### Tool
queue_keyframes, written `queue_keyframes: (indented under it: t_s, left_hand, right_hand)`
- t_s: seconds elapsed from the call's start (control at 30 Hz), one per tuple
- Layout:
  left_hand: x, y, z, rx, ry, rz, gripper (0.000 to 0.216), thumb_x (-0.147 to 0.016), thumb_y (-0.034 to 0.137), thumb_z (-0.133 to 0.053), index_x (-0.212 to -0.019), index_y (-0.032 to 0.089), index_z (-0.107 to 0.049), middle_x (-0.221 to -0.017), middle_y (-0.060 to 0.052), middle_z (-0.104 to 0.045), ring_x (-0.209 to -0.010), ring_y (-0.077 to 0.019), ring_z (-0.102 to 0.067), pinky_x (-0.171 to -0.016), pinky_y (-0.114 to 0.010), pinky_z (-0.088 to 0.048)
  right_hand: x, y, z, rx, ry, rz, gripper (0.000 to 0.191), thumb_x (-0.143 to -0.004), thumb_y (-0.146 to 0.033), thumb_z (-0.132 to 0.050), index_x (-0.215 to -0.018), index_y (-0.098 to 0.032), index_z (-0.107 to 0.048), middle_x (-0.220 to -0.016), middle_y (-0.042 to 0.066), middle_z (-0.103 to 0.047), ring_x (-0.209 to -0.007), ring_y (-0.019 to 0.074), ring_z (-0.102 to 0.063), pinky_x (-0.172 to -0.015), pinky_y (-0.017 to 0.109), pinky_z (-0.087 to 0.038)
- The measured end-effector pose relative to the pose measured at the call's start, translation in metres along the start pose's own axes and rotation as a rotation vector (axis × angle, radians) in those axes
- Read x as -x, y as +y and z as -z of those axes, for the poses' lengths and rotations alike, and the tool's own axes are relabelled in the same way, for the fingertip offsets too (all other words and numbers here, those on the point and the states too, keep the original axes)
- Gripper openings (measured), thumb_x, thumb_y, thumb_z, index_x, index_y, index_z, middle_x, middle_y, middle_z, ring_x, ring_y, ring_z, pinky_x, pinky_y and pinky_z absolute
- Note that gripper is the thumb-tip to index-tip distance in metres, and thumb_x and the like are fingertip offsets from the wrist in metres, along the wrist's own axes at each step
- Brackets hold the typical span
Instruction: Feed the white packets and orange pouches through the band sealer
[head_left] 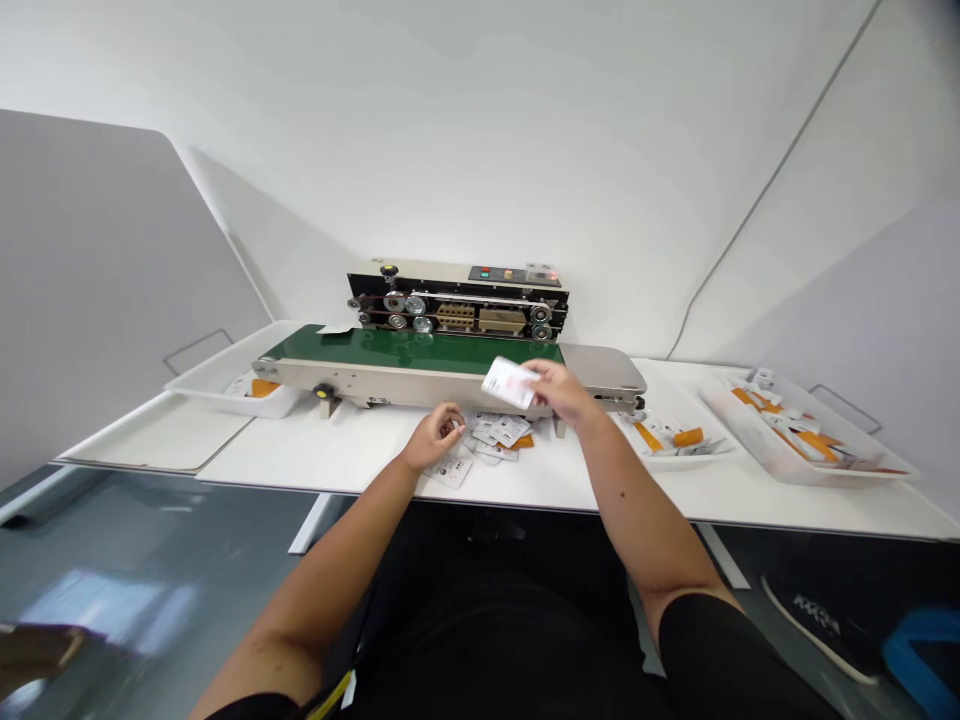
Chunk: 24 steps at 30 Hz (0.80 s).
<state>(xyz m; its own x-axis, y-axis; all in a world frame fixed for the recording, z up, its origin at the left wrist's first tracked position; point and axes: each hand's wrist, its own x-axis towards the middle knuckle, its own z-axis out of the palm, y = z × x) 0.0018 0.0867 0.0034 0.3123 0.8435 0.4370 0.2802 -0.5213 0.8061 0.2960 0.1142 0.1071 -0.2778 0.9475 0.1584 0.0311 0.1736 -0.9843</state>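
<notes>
My right hand [561,391] pinches a small white packet [510,383] and holds it up at the front edge of the green conveyor belt [405,349] of a band sealing machine [457,305]. My left hand [437,433] rests with curled fingers on a loose pile of white packets [491,435] on the white table [337,455], and seems to pinch one of them. An orange piece [523,441] lies among the pile.
A white tray [225,385] with an orange item stands under the belt's left end. More packets and orange pieces [675,438] lie to the right, beside a clear tray [806,435] holding several more. A black shoe [817,612] shows on the floor.
</notes>
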Motion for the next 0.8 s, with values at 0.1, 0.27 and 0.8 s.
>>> queue_keyframes:
  t_s: [0.1, 0.27, 0.8]
  left_hand:
    - [0.000, -0.001, 0.000, -0.036, -0.013, -0.003, 0.035, -0.094, 0.040, -0.063, -0.121, 0.021, -0.052, -0.096, -0.005, -0.070, -0.069, -0.0146, -0.059, -0.062, -0.027, -0.046]
    - [0.000, -0.002, 0.000, -0.063, -0.011, -0.004, 0.031, -0.094, 0.039, -0.061, -0.118, 0.020, -0.055, -0.095, -0.005, -0.069, -0.068, -0.0147, -0.058, -0.062, -0.027, -0.046]
    - [-0.002, 0.003, 0.003, -0.199, -0.021, 0.001, 0.023, -0.094, 0.040, -0.059, -0.102, 0.019, -0.066, -0.082, -0.001, -0.067, -0.065, -0.0151, -0.057, -0.062, -0.026, -0.046]
  right_hand:
    - [-0.028, -0.020, 0.043, -0.232, 0.464, 0.119, 0.024, -0.076, -0.016, -0.062, -0.099, -0.017, -0.067, -0.067, -0.001, -0.066, -0.048, 0.0068, -0.051, -0.043, 0.015, -0.037]
    - [-0.054, -0.018, 0.078, -0.242, 0.844, 0.074, 0.016, -0.071, -0.009, -0.053, -0.082, -0.015, -0.063, -0.055, -0.001, -0.061, -0.042, 0.0069, -0.049, -0.039, 0.014, -0.035]
    - [-0.082, -0.025, 0.034, 0.099, 0.477, -0.129, 0.012, -0.086, -0.016, -0.068, -0.097, -0.012, -0.067, -0.066, 0.003, -0.069, -0.051, 0.0105, -0.058, -0.051, 0.021, -0.047]
